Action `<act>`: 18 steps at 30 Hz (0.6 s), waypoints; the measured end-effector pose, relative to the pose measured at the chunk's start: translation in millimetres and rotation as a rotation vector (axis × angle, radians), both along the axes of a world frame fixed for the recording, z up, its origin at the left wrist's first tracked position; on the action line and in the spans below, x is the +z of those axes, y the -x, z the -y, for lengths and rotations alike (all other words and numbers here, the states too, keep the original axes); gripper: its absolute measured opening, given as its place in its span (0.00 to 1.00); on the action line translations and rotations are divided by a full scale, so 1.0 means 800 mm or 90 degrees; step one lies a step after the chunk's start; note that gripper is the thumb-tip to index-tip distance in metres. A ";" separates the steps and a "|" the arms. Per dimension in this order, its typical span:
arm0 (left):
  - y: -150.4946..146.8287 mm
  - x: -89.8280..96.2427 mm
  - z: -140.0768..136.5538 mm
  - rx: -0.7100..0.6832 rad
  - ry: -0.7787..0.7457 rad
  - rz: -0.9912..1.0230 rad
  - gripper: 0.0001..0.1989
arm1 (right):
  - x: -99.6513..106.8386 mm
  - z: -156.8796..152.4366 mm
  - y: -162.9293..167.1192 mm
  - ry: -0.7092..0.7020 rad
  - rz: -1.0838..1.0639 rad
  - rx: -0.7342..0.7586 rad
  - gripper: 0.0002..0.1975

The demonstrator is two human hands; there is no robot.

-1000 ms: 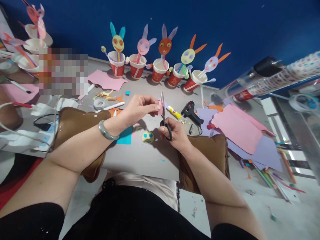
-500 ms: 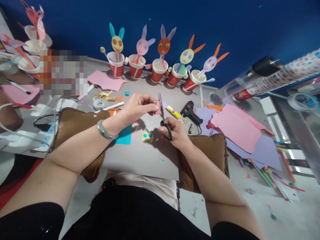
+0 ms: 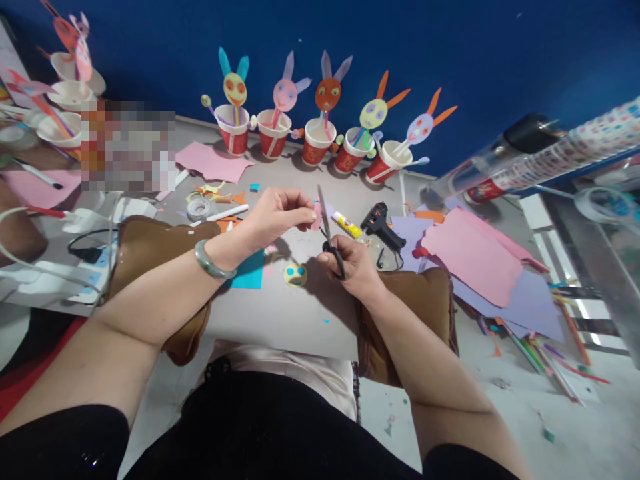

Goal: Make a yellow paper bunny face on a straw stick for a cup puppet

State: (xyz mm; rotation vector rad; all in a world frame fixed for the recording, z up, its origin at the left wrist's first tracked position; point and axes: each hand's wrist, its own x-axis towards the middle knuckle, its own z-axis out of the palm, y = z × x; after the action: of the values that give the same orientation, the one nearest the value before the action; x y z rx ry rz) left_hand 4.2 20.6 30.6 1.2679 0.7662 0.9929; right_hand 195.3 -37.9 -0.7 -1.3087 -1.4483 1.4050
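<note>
Between thumb and fingers, my left hand (image 3: pixel 283 212) pinches a small piece of pink paper (image 3: pixel 317 219). My right hand (image 3: pixel 353 263) is closed around the black handles of a pair of scissors (image 3: pixel 325 217), whose blades point up and away beside the paper. The blades look nearly together; whether they touch the paper I cannot tell. Below the hands, a round yellow paper face (image 3: pixel 295 274) with blue eyes lies on the table. A teal paper sheet (image 3: pixel 249 270) is partly under my left forearm. A yellow glue stick (image 3: pixel 347 225) lies just beyond my right hand.
Several red paper cups (image 3: pixel 320 145) holding paper rabbit heads stand along the blue wall. A black glue gun (image 3: pixel 384 227) lies to the right, near pink sheets (image 3: pixel 475 253) and purple ones. A tape roll (image 3: pixel 199 209) and orange scraps are at left. Brown cushions (image 3: pixel 410 320) flank the table's front edge.
The scissor blades have drawn closer together beside the pink paper. My left hand keeps its pinch and has hardly moved.
</note>
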 end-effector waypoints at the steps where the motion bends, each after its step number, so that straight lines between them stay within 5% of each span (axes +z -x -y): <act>1: 0.000 0.000 0.000 -0.001 0.000 -0.004 0.07 | 0.000 0.000 0.000 -0.005 -0.002 -0.005 0.31; 5: -0.001 -0.001 0.001 -0.035 0.020 -0.023 0.12 | 0.002 0.000 -0.003 -0.064 -0.002 -0.042 0.29; 10: -0.001 -0.003 0.004 -0.198 0.124 -0.037 0.16 | -0.001 -0.009 -0.012 -0.198 -0.134 -0.169 0.23; 18: -0.004 -0.011 0.015 -0.432 0.263 -0.023 0.16 | 0.008 -0.008 -0.025 -0.109 -0.198 0.076 0.24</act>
State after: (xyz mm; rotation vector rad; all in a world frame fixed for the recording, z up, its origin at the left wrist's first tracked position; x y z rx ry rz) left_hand 7.0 8.9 21.5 1.0653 0.4756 0.2439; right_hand 215.2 -31.7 5.6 -0.8658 -1.4159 1.4522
